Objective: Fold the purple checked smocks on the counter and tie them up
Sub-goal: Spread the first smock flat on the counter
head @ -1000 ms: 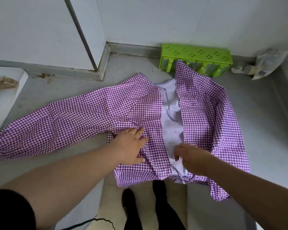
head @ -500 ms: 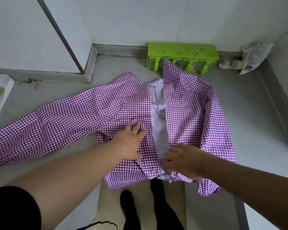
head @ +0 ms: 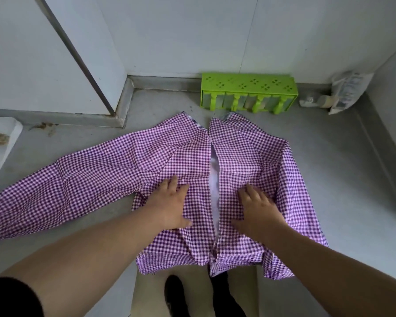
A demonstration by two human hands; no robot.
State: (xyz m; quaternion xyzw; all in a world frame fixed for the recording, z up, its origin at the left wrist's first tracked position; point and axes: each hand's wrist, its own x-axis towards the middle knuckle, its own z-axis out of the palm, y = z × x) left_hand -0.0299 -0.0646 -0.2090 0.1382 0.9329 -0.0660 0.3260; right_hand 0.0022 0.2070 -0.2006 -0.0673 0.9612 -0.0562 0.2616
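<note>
One purple checked smock (head: 128,170) lies spread on the grey counter (head: 343,179), its hem hanging over the front edge. Its two back panels nearly meet, leaving a narrow slit of pale lining down the middle. The long left sleeve stretches out to the left edge of view; the right sleeve is folded along the right side. My left hand (head: 169,204) rests flat on the left panel with fingers spread. My right hand (head: 258,209) presses flat on the right panel beside the slit.
A green plastic rack (head: 247,92) stands against the back wall just beyond the collar. A crumpled plastic packet (head: 345,90) lies in the back right corner. A white tray edge (head: 0,154) shows at the left. My shoes (head: 176,296) are below the counter edge.
The right panel has been drawn left across the pale lining, closing the wide gap to a slit. My right hand let go of the edge and now lies flat on it.
</note>
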